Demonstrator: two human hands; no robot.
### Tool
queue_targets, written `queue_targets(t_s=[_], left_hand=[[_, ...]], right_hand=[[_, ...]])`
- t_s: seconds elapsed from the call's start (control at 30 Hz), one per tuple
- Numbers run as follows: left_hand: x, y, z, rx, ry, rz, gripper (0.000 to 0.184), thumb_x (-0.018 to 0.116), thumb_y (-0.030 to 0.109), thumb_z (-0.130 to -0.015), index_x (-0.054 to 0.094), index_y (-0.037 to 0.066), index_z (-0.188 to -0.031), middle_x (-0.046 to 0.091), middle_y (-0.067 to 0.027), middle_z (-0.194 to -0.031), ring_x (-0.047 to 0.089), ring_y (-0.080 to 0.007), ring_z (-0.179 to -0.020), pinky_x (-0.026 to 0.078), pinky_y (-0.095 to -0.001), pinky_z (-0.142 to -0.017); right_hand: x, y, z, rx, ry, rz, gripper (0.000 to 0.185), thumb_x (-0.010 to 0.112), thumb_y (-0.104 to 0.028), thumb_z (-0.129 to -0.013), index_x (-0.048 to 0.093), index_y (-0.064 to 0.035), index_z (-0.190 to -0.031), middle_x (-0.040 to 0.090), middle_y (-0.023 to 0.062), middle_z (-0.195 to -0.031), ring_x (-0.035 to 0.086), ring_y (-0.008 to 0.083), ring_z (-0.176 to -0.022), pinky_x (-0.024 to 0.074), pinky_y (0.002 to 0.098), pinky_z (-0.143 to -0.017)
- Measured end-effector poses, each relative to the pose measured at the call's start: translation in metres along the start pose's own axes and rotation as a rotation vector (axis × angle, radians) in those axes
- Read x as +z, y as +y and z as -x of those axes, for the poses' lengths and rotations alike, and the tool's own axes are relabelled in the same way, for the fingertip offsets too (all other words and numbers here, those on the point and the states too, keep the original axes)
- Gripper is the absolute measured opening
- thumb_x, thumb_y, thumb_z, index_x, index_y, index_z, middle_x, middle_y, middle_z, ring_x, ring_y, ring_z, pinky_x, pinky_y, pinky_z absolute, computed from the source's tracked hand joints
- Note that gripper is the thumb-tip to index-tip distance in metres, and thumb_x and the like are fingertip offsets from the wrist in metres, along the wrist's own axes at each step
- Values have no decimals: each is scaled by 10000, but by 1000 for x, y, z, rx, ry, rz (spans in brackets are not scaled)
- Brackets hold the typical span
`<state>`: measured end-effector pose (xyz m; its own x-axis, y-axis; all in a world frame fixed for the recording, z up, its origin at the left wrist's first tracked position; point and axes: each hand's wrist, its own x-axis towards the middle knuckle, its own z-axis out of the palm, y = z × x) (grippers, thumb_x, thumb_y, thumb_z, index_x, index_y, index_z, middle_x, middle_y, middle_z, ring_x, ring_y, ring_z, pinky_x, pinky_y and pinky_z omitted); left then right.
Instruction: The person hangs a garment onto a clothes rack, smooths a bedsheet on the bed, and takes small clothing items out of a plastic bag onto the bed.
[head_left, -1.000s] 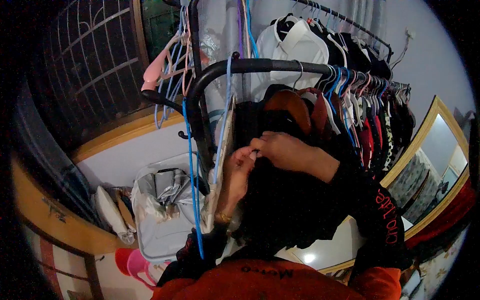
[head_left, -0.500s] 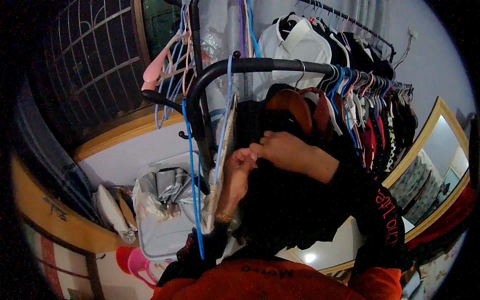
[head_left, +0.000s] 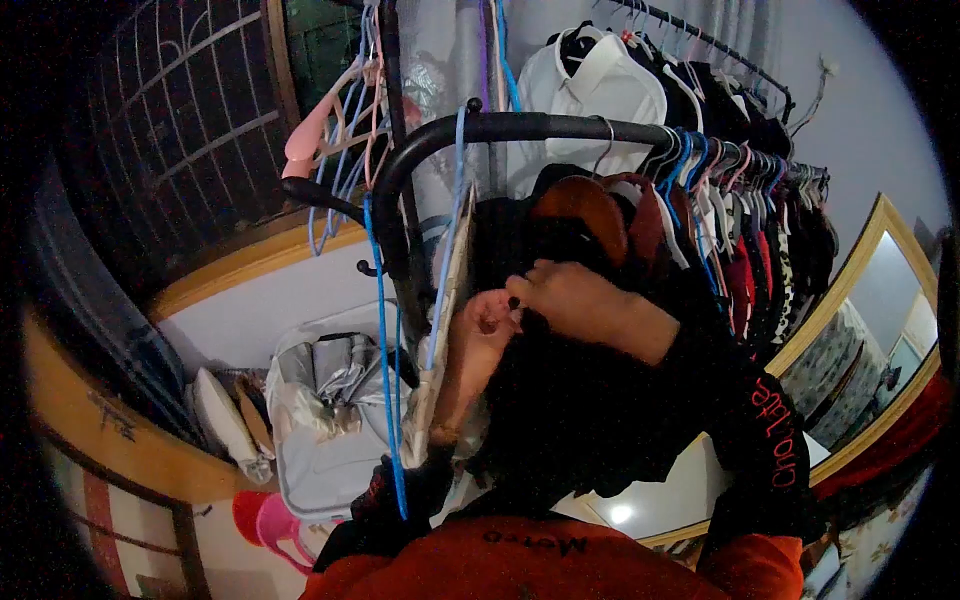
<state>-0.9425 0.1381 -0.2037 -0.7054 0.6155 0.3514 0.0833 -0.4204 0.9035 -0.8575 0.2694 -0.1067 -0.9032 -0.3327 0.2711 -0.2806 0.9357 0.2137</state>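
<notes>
A black garment (head_left: 570, 400) hangs from a brown wooden hanger (head_left: 590, 215), its metal hook over the black rack rail (head_left: 490, 130). My left hand (head_left: 485, 325) is closed in a pinch at the garment's front edge. Against it, my right hand (head_left: 570, 295) also pinches the cloth, knuckles up. Between the fingertips of both hands shows a small dark round spot that looks like a button (head_left: 514, 302). The fingers hide most of the cloth they grip.
Many clothes (head_left: 750, 230) hang along the rail, with a white shirt (head_left: 600, 90) behind. Blue hangers (head_left: 384, 340) and a pink hanger (head_left: 308, 140) dangle at the left. A grey bin (head_left: 340, 470) stands below. A wood-framed mirror (head_left: 830, 330) leans at the right.
My left hand has turned slightly and its fingers have shifted, so the dark round spot now shows between the fingertips. My right hand stays nearly in place.
</notes>
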Motion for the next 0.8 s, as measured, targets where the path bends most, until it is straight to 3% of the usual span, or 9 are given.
queue_targets(t_s=[0.17, 0.23, 0.37, 0.43, 0.47, 0.57, 0.63, 0.7, 0.8], left_hand=[[-1, -4, -3, 40, 3, -108, 158, 648, 95, -845, 576, 33, -971, 557, 20, -797, 511, -76, -742, 434, -226, -681], [-3, -7, -3, 165, 46, -470, 161, 627, 88, -859, 575, 21, -996, 557, 2, -805, 528, -97, -772, 449, -240, -710], [-2, -21, -7, 284, 83, -395, 135, 599, 62, -873, 578, 19, -999, 552, -15, -818, 542, -111, -809, 454, -256, -736], [2, -14, -4, 435, 150, -593, 174, 576, 49, -867, 566, 12, -1037, 629, -127, -937, 616, -222, -801, 491, -345, -710], [2, -20, -6, 435, 151, -593, 174, 576, 49, -867, 566, 12, -1037, 629, -127, -937, 616, -222, -801, 491, -345, -710], [1, -38, -12, 417, 134, -450, 174, 574, 38, -863, 558, 14, -1034, 621, -123, -933, 607, -206, -823, 484, -328, -714], [3, -33, -10, 255, 106, -345, 166, 583, 61, -886, 518, 29, -1035, 493, 21, -834, 468, -79, -776, 401, -232, -689], [0, -18, -9, 146, 63, -245, 176, 603, 82, -878, 519, 33, -1025, 476, 28, -825, 441, -73, -751, 381, -224, -677], [-4, -4, -8, -26, -1, -114, 233, 659, 153, -851, 535, 35, -1008, 483, 39, -815, 440, -72, -737, 376, -223, -685]], right_hand=[[4, 3, -1, -8, 55, -75, 185, 575, -70, -755, 492, -36, -916, 613, 186, -798, 619, 369, -790, 514, 438, -672], [1, 3, -1, -1, 39, -111, 198, 578, -49, -744, 488, -33, -920, 612, 190, -799, 616, 375, -792, 509, 441, -673], [-1, 0, -1, 48, 50, -138, 224, 575, -4, -721, 487, -31, -926, 610, 198, -799, 611, 390, -791, 500, 459, -664], [0, 0, -3, 77, 53, -139, 239, 577, 7, -712, 488, -33, -930, 611, 197, -801, 610, 392, -787, 498, 463, -664], [2, 1, -3, 65, 69, -170, 243, 576, 14, -714, 483, -28, -935, 611, 200, -803, 608, 400, -785, 497, 465, -662], [9, 4, -4, 142, 28, -315, 266, 588, 45, -714, 478, -27, -945, 610, 195, -819, 604, 394, -810, 490, 452, -669], [5, 1, -4, 233, -29, -433, 287, 600, 69, -711, 477, -31, -950, 609, 187, -833, 603, 381, -837, 484, 438, -679], [-3, -3, -2, 317, 47, -586, 286, 596, 81, -712, 471, -24, -947, 613, 190, -836, 608, 384, -820, 480, 440, -655], [10, -1, 2, 342, 101, -480, 237, 598, 68, -714, 492, -15, -909, 615, 203, -840, 611, 386, -815, 481, 458, -642]])
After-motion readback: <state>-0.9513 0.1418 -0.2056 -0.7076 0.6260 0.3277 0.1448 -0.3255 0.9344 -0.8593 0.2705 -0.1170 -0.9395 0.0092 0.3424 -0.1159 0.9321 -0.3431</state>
